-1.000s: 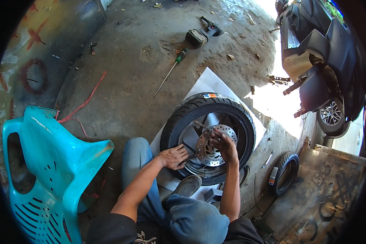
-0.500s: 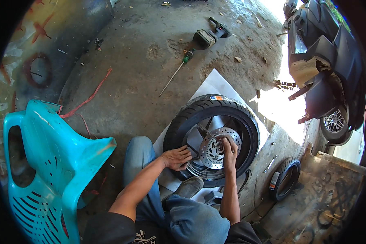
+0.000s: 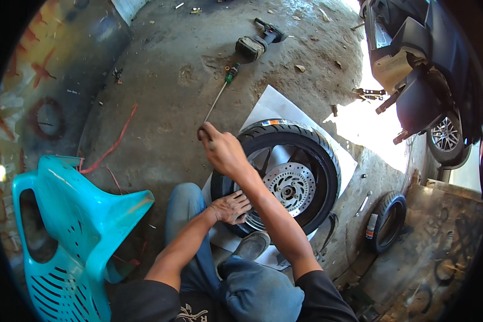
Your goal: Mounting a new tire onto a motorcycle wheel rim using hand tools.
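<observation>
A motorcycle wheel [image 3: 331,188] with a black tyre lies flat in front of me, its drilled silver brake disc [image 3: 300,180] facing up. My left hand [image 3: 229,208] rests on the near-left part of the wheel, fingers stretched out. Over the wheel's left edge reaches my right arm. My right hand [image 3: 220,150] is closed beyond the tyre, near the shaft end of a long screwdriver [image 3: 231,74] with a green handle. Whatever my right fingers hold, if anything, is hidden; they look dark at the tips.
Under the wheel lies a white sheet [image 3: 263,102]. A cordless power tool [image 3: 257,43] is on the floor ahead. To the left stands a turquoise plastic chair [image 3: 102,196]. On the right are a wrench [image 3: 363,204], a loose tyre [image 3: 381,228] and a dark scooter [image 3: 413,80].
My right hand has left the disc's hub and swung left past the tyre. The slim metal tool it held over the disc is no longer visible there. My left hand stays put.
</observation>
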Available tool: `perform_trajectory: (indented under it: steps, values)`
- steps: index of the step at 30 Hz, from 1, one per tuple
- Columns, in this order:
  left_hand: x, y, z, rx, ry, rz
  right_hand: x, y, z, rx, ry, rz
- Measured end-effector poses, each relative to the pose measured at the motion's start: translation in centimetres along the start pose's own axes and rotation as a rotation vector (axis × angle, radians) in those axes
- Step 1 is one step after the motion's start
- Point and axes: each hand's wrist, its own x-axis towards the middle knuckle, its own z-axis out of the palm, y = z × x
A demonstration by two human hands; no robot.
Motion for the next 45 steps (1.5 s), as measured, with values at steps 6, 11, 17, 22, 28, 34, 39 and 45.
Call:
perform_trajectory:
  steps: [6, 11, 17, 22, 28, 34, 39, 45]
  values:
    - [1.2, 0.5, 0.0, -0.139, -0.169, -0.083, 4.8, 3.2, 3.1, 0.008, 0.122, 0.098]
    - [1.1, -0.8, -2.8, -0.034, 0.003, 0.063, 5.2, 3.1, 2.4, 0.065, 0.087, 0.129]
    - [3.7, -9.8, -7.0, 0.002, 0.063, 0.389, 6.2, 3.8, 1.4, 0.239, 0.082, 0.127]
    - [6.0, -10.0, -6.4, -0.014, -0.278, 0.453, 6.1, 6.6, -3.1, 0.246, 0.348, 0.242]
    - [6.2, -10.6, -5.2, -0.018, -0.235, 0.473, 0.4, 7.1, -9.3, -0.065, 0.38, 0.322]
    - [5.8, -11.1, -3.5, -0.058, -0.141, 0.468, -13.2, 9.5, -13.7, 0.527, 0.578, 0.635]
    - [6.4, -10.4, -5.5, 0.003, -0.124, 0.512, -22.2, 14.3, -10.2, 0.734, 0.863, 0.543]
    - [6.6, -10.3, -6.0, 0.015, -0.12, 0.493, -22.3, 16.7, -7.5, 0.684, 0.996, 0.444]
